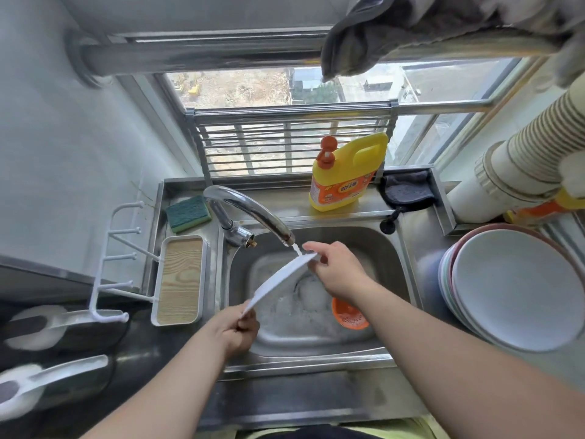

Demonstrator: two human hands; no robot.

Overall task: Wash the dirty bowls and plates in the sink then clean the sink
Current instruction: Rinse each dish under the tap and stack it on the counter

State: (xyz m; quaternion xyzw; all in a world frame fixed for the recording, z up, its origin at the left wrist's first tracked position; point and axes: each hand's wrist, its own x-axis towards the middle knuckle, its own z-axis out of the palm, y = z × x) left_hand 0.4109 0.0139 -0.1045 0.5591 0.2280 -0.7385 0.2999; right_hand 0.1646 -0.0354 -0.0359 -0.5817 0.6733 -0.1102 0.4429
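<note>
At centre frame, a thin white round plate [278,282] is held edge-on under the stream from the curved chrome tap [250,213], above the soapy stainless-steel sink [395,258]; the left hand [237,331] pinches its lower rim, the right hand [335,270] pinches its upper rim; a stack of pastel plates [512,289] waits at right; wet, soapy fingertip holds may let the plate slip into the basin, and water may splash off its tilted face.
</note>
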